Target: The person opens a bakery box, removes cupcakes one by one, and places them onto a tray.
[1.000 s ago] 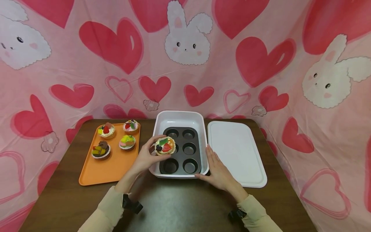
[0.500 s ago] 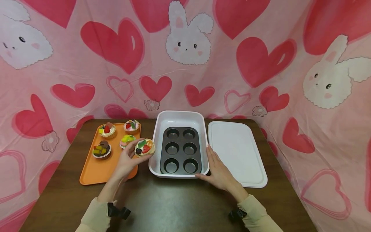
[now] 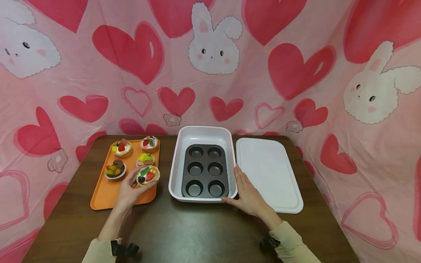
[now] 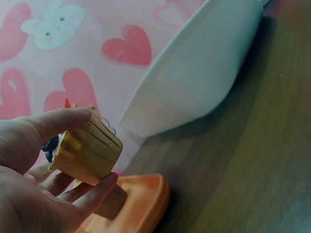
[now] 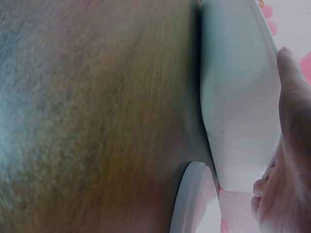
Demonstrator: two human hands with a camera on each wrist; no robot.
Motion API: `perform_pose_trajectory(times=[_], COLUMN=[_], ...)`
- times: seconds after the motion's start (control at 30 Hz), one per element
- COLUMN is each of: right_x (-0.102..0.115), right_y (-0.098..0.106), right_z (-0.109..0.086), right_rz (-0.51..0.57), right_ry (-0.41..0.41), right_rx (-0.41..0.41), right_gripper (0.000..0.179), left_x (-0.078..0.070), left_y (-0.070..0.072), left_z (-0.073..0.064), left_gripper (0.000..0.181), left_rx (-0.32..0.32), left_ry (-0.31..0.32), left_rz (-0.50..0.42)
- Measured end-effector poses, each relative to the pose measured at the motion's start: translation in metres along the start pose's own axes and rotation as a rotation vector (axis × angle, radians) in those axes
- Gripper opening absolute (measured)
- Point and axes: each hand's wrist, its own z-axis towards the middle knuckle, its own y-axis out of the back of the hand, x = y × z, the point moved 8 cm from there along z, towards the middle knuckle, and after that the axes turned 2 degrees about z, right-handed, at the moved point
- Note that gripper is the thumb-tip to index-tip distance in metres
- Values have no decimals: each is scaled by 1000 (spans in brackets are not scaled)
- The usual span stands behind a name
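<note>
My left hand holds a fruit-topped cupcake over the right front part of the orange tray. In the left wrist view, thumb and fingers grip the yellow ridged cup of this cupcake by its sides, above the tray. Straight fingers of my right hand rest along the right rim of the white bin, its thumb at the front corner. Inside the bin lies a dark muffin pan with several bare cups. The right wrist view shows that hand against the bin's wall.
Several other cupcakes stand on the orange tray, among them a chocolate one and a yellow-topped one. A white lid lies flat right of the bin. A pink heart-print cloth hangs behind the brown table.
My left hand has carried the cupcake leftward from above the muffin pan to over the orange tray. The right hand has stayed at the bin's rim.
</note>
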Motion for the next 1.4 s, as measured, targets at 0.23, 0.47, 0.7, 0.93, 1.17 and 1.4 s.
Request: perform_pose_trajectory(times=[0.23, 0.47, 0.7, 0.93, 1.17, 1.4], right_x=[0, 1, 2, 1, 0, -1], right_y=[0, 1, 1, 2, 1, 0], right_z=[-1, -1, 0, 0, 0, 0], right_rz=[7, 5, 11, 8, 18, 20], right_ry=[-5, 1, 7, 3, -9, -13], right_rx=[8, 0, -1, -1, 12, 12], right_gripper=[131, 131, 131, 131, 132, 132], left_x=[12, 20, 26, 23, 18, 20], left_y=[8, 11, 13, 11, 9, 10], left_z=[3, 3, 3, 2, 0, 0], left_gripper=[89, 87, 86, 83, 80, 83], left_rx=[-19, -34, -27, -25, -25, -13], left_ry=[24, 10, 15, -40, -113, -102], left_rz=[31, 70, 123, 184, 295, 351])
